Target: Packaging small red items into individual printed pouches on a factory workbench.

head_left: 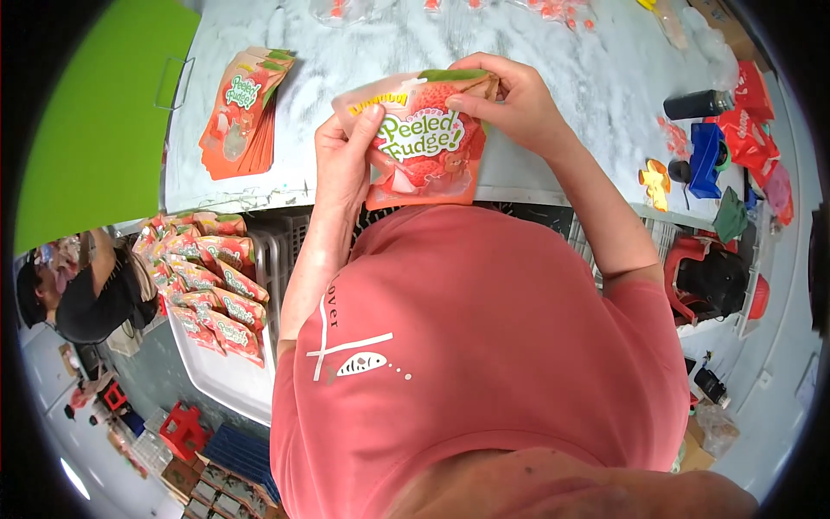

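Observation:
A pink and orange candy pouch (pixel 424 169) with a green top corner is held up at the table's near edge. My left hand (pixel 340 156) grips its left side, thumb on the front and fingers behind. At the upper right corner my right hand (pixel 506 99) pinches the top edge between thumb and fingers. Whether the pouch's mouth is parted I cannot tell. To the left, a fanned stack of flat matching pouches (pixel 242 130) lies on the table.
Plumper matching pouches (pixel 207 277) fill part of a white tray (pixel 216 372) at lower left. On the table's right are a black bottle (pixel 696 105), a blue tape dispenser (pixel 707 160) and red bags (pixel 750 130). Small red pieces (pixel 562 10) lie at the far edge. A person (pixel 86 294) is at far left.

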Demonstrator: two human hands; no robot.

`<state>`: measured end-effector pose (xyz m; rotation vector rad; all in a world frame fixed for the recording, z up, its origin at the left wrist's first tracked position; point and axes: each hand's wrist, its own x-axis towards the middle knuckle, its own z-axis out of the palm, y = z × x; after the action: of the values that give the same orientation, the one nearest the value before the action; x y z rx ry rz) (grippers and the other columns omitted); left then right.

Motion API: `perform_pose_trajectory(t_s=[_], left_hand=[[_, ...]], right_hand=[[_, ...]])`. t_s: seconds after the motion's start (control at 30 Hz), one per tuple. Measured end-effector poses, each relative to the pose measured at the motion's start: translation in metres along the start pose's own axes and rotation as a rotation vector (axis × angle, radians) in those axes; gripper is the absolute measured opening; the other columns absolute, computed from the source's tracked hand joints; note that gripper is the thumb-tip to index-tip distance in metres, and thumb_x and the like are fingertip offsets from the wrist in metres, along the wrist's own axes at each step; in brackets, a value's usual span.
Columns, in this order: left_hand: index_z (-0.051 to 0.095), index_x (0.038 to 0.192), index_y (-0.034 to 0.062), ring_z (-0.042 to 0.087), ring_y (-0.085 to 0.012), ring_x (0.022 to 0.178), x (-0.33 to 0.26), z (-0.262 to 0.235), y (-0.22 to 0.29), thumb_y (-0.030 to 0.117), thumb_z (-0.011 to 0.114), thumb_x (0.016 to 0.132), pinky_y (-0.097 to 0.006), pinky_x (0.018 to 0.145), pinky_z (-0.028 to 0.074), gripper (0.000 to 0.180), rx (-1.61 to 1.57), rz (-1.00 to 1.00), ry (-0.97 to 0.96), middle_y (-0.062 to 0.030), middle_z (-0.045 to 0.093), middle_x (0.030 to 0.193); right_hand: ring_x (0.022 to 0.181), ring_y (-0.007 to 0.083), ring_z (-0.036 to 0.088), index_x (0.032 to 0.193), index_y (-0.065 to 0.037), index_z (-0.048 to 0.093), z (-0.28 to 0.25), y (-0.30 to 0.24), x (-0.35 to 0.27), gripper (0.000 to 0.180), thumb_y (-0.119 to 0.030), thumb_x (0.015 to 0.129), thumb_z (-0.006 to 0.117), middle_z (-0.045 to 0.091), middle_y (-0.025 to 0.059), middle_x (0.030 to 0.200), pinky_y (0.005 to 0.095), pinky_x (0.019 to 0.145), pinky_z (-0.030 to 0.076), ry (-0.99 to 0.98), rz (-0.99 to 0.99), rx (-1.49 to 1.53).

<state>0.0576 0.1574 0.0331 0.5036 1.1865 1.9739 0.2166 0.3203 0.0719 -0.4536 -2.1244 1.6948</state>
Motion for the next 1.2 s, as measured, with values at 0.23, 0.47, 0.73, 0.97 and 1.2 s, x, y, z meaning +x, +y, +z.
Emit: perform_pose_trajectory(t_s=[0.23,0.47,0.73,0.97,1.2], left_hand=[[0.072,0.101,-0.0016,0.057,-0.0050,0.061,-0.002,0.010,0.008,0.013,0.069,0.091,-0.019,0.042,0.047,0.018,0.285,-0.029,-0.024,-0.0020,0.065,0.076],[0.070,0.099,-0.0026,0.058,-0.0056,0.058,-0.004,0.015,0.005,0.011,0.071,0.089,-0.019,0.041,0.046,0.017,0.325,-0.049,-0.085,-0.0043,0.067,0.078],[0.072,0.096,-0.0031,0.058,-0.0051,0.057,-0.005,0.016,0.005,0.010,0.074,0.086,-0.019,0.042,0.046,0.017,0.366,-0.078,-0.054,-0.0034,0.066,0.074],[0.073,0.095,-0.0025,0.054,-0.0024,0.058,-0.004,0.010,0.003,0.009,0.073,0.086,-0.017,0.043,0.042,0.015,0.425,-0.062,-0.075,-0.0007,0.065,0.071],[0.073,0.094,-0.0027,0.056,-0.0018,0.058,-0.005,0.019,0.001,0.005,0.073,0.085,-0.017,0.047,0.042,0.012,0.411,0.002,-0.012,-0.0020,0.068,0.072]], right_hand=[[0.087,0.0071,0.064,0.111,0.002,0.065,0.009,0.006,0.004,0.026,-0.005,0.086,0.072,0.070,0.0030,0.091,0.0212,0.075,0.052,0.021,0.033,0.166],[0.081,0.0049,0.063,0.099,0.001,0.068,0.020,0.014,0.004,0.015,-0.009,0.088,0.071,0.070,0.0027,0.086,0.0204,0.071,0.049,-0.020,0.122,0.216],[0.076,0.0049,0.062,0.097,0.001,0.068,0.025,0.022,0.001,0.015,-0.010,0.088,0.072,0.071,0.0031,0.084,0.0203,0.069,0.048,-0.038,0.058,0.352],[0.078,0.0053,0.063,0.099,0.001,0.068,0.027,0.026,0.000,0.014,-0.008,0.088,0.072,0.072,0.0036,0.085,0.0206,0.069,0.049,0.005,0.087,0.304],[0.076,0.0048,0.063,0.100,0.001,0.069,0.018,0.038,0.002,0.016,-0.008,0.088,0.072,0.072,0.0035,0.085,0.0198,0.069,0.050,-0.034,0.062,0.246]])
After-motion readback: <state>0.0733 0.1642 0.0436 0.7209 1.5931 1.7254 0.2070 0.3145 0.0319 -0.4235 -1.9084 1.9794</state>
